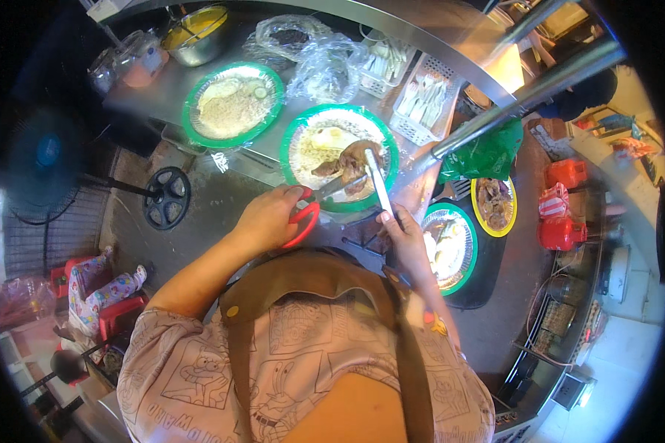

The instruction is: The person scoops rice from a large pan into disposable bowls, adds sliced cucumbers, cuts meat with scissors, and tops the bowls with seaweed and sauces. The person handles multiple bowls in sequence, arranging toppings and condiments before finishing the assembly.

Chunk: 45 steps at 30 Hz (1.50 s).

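My left hand (268, 219) is closed round the red handles of a pair of scissors (303, 221). Their blades reach over a green-rimmed plate (394, 148) and lie against a brown piece of cooked meat (358, 159). With my right hand (408, 240) I grip metal tongs (379, 184), whose far end rests on the same meat. Under and beside the meat are rice (307, 159) and what looks like a fried egg (331, 138). Where blades and meat meet is partly hidden by the meat.
Left of it stands another green-rimmed plate (190, 118) with rice. Clear plastic bags (329, 66) and a white basket of plastic cutlery (425, 96) lie behind. At right are a plate of eggs (447, 247), a yellow-rimmed plate of meat (493, 207) and a metal pole (524, 96).
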{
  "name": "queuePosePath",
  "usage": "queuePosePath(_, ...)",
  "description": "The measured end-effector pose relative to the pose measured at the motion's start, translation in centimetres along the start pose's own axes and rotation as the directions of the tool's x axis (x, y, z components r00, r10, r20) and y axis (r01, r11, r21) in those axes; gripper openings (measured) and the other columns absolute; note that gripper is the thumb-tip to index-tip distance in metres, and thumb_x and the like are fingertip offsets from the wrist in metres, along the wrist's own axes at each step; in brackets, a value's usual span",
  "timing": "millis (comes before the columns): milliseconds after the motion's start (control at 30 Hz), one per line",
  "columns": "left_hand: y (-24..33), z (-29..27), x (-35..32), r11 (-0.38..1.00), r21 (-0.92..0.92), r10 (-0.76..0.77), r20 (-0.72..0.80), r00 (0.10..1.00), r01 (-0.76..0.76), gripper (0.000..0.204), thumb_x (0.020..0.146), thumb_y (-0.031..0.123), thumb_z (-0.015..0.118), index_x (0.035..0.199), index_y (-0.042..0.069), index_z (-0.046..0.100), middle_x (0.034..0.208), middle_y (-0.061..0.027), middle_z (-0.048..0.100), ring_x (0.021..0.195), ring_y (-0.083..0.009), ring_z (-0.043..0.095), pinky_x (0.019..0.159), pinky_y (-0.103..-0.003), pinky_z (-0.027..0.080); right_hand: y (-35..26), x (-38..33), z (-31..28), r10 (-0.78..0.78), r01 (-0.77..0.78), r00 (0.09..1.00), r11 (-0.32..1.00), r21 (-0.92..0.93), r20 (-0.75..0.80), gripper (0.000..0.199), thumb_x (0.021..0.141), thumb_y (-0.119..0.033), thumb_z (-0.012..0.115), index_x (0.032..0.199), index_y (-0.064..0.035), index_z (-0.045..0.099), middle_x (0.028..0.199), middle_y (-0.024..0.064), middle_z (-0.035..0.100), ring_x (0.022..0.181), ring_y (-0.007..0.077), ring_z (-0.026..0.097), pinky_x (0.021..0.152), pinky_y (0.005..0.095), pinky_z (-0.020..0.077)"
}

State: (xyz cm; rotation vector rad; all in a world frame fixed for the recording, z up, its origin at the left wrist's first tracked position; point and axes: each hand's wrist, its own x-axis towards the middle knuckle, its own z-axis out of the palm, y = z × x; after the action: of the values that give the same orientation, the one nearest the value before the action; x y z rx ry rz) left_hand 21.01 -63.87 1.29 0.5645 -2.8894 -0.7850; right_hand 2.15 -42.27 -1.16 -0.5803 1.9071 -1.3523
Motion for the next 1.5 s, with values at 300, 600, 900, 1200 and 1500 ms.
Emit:
queuePosePath(300, -5.5, -2.2, -0.2, 0.961, 0.215, 0.177, 0.009, 0.984, -0.175, 0.058, 0.066, 0.012, 0.074, 0.12, 0.005, 0.054, 0.115, -0.0154, 0.057, 0.105, -0.0344, 0.058, 0.086, -0.043, 0.048, 0.0, 0.0, 3.7, 0.178, -0.194, 0.976, 0.972, 0.135, 0.123, 0.021, 0.097, -0.021, 0.054, 0.108, -0.0028, 0.059, 0.082, 0.0012, 0.059, 0.066, 0.0086, 0.052, 0.058, 0.0209, 0.0429)
queuePosePath(600, -7.7, -2.2, -0.8, 0.959, -0.266, 0.204, 0.412, 0.888, -0.096, 0.07, 0.072, 0.022, 0.07, 0.133, 0.001, 0.044, 0.123, -0.0218, 0.053, 0.115, -0.0365, 0.053, 0.096, -0.041, 0.045, 2.4, -0.2, 2.9, 0.105, -0.108, 0.994, 0.959, 0.262, 0.026, 0.017, 0.096, -0.02, 0.058, 0.101, -0.0034, 0.06, 0.08, 0.001, 0.061, 0.062, 0.008, 0.054, 0.055, 0.0213, 0.0428)
queuePosePath(900, -7.2, -0.1, 0.0, 0.789, -0.537, 0.118, 0.611, 0.783, 0.3, 0.073, 0.075, 0.025, 0.066, 0.138, 0.0, 0.039, 0.117, -0.0111, 0.057, 0.104, -0.0207, 0.054, 0.093, -0.033, 0.043, 4.2, 0.3, 1.8, 0.028, -0.028, 1.0, 0.976, 0.216, 0.003, 0.018, 0.097, -0.02, 0.057, 0.103, -0.0034, 0.061, 0.082, 0.0005, 0.062, 0.064, 0.0082, 0.055, 0.058, 0.0223, 0.0427)
queuePosePath(1200, -7.1, 2.2, 0.8, 0.619, -0.601, -0.049, 0.613, 0.789, 0.505, 0.048, 0.078, 0.022, 0.067, 0.119, -0.003, 0.056, 0.098, -0.0082, 0.063, 0.087, -0.0137, 0.057, 0.078, -0.028, 0.048, 3.9, 1.5, 2.2, 0.055, -0.054, 0.999, 0.996, 0.07, -0.001, 0.019, 0.096, -0.021, 0.057, 0.099, -0.0028, 0.061, 0.082, 0.0021, 0.061, 0.063, 0.0087, 0.055, 0.057, 0.0232, 0.0433)
queuePosePath(1500, -7.0, 2.4, 0.8, 0.651, -0.636, -0.075, 0.489, 0.869, 0.414, 0.055, 0.072, 0.021, 0.068, 0.119, -0.004, 0.055, 0.096, -0.0085, 0.065, 0.081, -0.0154, 0.06, 0.069, -0.029, 0.05, 2.7, 2.3, 3.2, 0.081, -0.093, 0.993, 0.986, 0.135, 0.091, 0.018, 0.096, -0.018, 0.055, 0.096, -0.0017, 0.061, 0.079, 0.003, 0.06, 0.06, 0.0087, 0.054, 0.055, 0.0232, 0.0435)
